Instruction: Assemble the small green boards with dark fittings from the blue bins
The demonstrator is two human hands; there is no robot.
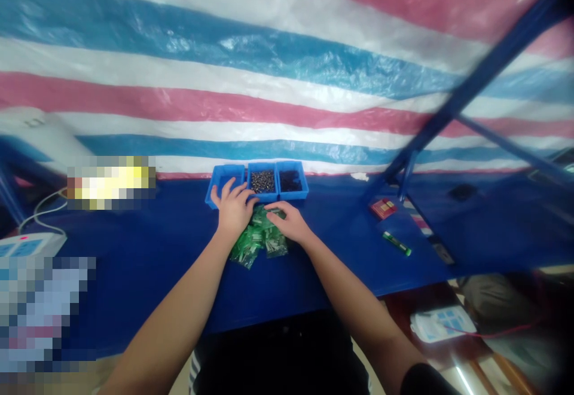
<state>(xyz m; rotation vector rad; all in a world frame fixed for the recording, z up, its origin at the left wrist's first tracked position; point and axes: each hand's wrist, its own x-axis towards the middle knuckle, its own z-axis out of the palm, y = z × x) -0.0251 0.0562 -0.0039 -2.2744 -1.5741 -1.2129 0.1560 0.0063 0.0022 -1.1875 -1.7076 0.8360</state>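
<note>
Many green bags (259, 238) lie in a heap on the blue desk (134, 281), just in front of three blue bins (262, 195). The left hand (233, 208) touches the edge of a bin, its fingers (227, 189) spread apart. The right hand (287, 222) rests on the bags, its fingers together, but I cannot tell if they grip one. One bin holds small gray screws (262, 181).

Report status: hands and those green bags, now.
Left hand open at the leftmost blue bin. Right hand on the green plastic bags. Bags just in front of the row of bins.
</note>
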